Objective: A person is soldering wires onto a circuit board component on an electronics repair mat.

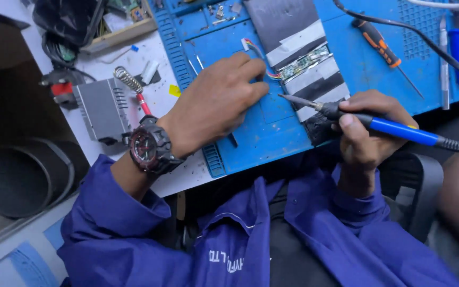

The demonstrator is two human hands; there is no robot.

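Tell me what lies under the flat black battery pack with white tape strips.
The flat black battery pack lies on a blue silicone work mat. Whatever sits directly beneath it is covered.

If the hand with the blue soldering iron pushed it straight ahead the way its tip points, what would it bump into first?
Probably the left hand: the soldering iron in the right hand points left toward its fingertips, beside the black battery pack. Depth is hard to judge.

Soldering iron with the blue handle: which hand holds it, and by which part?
The right hand holds the blue-handled soldering iron at the front of its handle, near the black collar behind the metal tip.
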